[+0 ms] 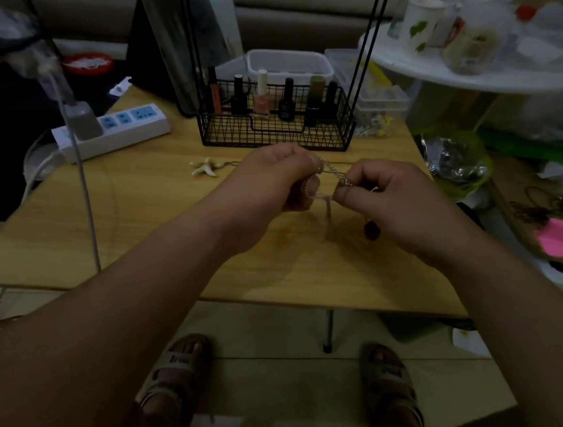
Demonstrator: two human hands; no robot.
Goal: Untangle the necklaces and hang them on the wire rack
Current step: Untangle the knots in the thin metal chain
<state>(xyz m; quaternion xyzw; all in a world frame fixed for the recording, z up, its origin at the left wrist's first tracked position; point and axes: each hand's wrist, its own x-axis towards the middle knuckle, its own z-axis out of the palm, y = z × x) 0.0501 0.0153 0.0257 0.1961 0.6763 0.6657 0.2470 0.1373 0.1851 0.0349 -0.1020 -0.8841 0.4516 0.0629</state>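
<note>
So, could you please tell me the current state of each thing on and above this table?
Necklaces: tangled, held above the table.
Left hand: gripping them.
Right hand: pinching them.
Wire rack: upright, holding bottles, no necklace visible on it.
Starfish pendant: lying on the table.
Power strip: one adapter plugged in.

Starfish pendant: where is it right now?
Head view: the starfish pendant lies on the wooden table, just left of the left hand, near the front-left corner of the black wire basket.
</note>
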